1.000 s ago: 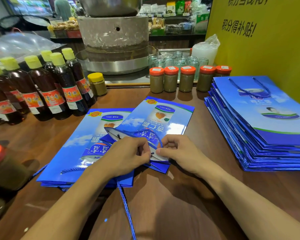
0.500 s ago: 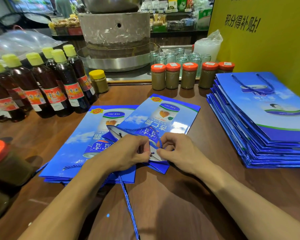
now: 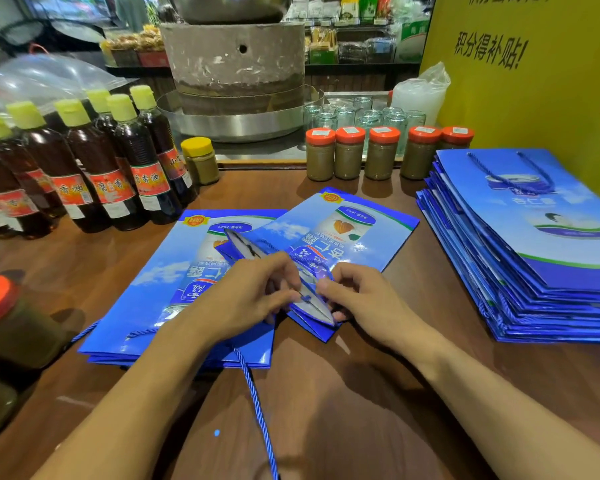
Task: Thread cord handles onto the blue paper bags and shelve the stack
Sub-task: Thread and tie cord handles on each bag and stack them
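Of the person only two bare forearms, a bare left hand (image 3: 243,299) and a bare right hand (image 3: 364,301) show

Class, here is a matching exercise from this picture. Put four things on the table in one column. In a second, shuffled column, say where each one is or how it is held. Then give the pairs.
Things
1. oil bottles
2. tilted bag
3. tall stack of blue bags
4. loose blue cord

Places or states
A. runs from under the left hand toward the near edge of the table
B. stand at the table's left, with yellow caps
C. lies at the table's right
D. has its mouth pinched by the right hand

Pairs: 1-B, 2-D, 3-C, 4-A
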